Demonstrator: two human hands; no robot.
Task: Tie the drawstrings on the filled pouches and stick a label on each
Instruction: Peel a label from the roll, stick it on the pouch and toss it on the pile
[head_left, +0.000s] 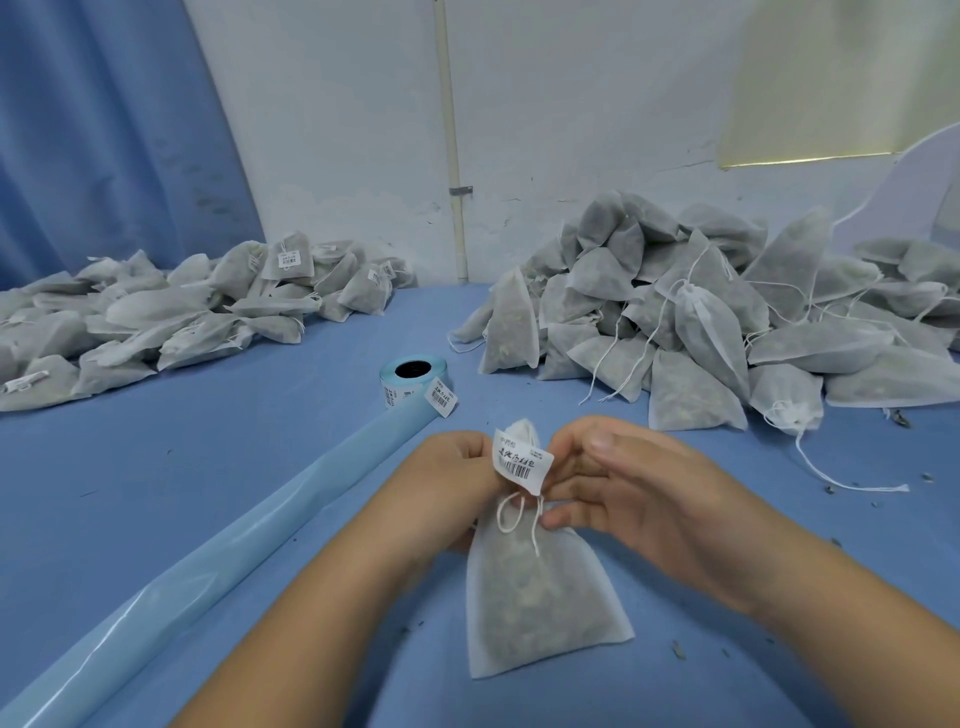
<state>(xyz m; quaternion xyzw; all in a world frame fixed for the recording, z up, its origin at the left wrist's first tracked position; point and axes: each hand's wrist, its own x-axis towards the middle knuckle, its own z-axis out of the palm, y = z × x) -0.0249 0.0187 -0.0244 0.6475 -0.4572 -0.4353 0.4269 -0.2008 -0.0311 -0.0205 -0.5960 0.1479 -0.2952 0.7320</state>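
Note:
A filled white mesh pouch (540, 597) lies on the blue table in front of me, its neck raised between my hands. My left hand (457, 478) grips the neck from the left. My right hand (623, 488) pinches the neck and the white barcode label (522, 460) that sits on it. The tied drawstring (514, 517) hangs in a loop and a loose end below the label. A roll of labels (413, 382) stands beyond my hands, with one label sticking out of its blue backing.
A long strip of blue backing paper (197, 577) runs from the roll to the lower left. A heap of labelled pouches (171, 317) lies at the left, a heap of unlabelled pouches (701, 312) at the right. Herb crumbs dot the blue table (156, 467).

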